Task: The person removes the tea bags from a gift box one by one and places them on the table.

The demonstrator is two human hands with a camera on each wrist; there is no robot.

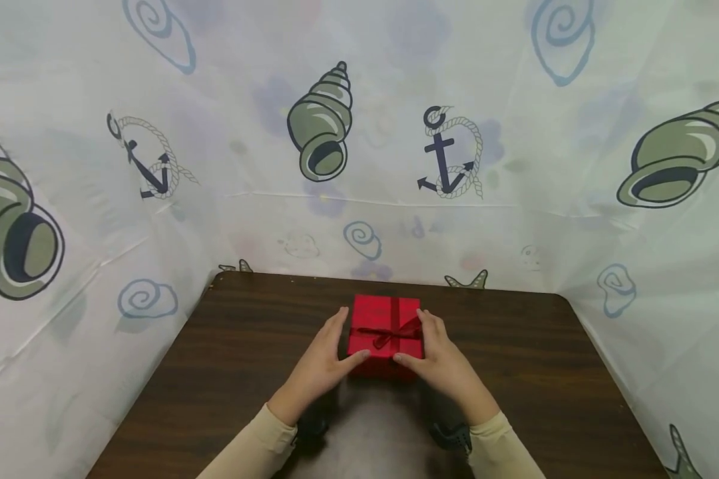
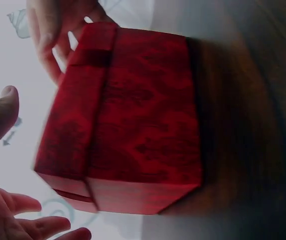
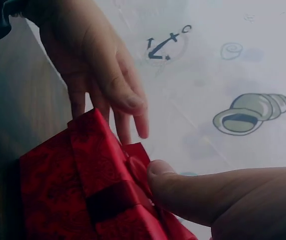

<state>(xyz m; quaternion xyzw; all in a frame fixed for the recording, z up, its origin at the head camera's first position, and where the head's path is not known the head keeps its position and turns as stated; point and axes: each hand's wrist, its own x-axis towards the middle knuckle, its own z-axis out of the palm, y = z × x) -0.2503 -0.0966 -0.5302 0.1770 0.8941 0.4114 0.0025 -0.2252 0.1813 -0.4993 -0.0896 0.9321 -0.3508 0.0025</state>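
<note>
A red gift box (image 1: 371,311) with a dark red patterned surface sits on the table, its lid tied with a dark red ribbon and bow (image 1: 389,336). To its left is my left hand (image 1: 320,362), fingers spread; in the left wrist view its thumb (image 2: 1,117) and fingertips stand apart from the box. My right hand (image 1: 449,362) lies along the right side with straight fingers. Its thumb (image 3: 183,187) is at the lid's front edge by the bow in the right wrist view; whether it presses there I cannot tell.
The dark wooden table (image 1: 251,319) has rounded far corners. A white cloth (image 1: 383,40) printed with shells and anchors hangs behind and on both sides. Black straps (image 1: 452,436) circle the wrists near the cream sleeves (image 1: 254,446).
</note>
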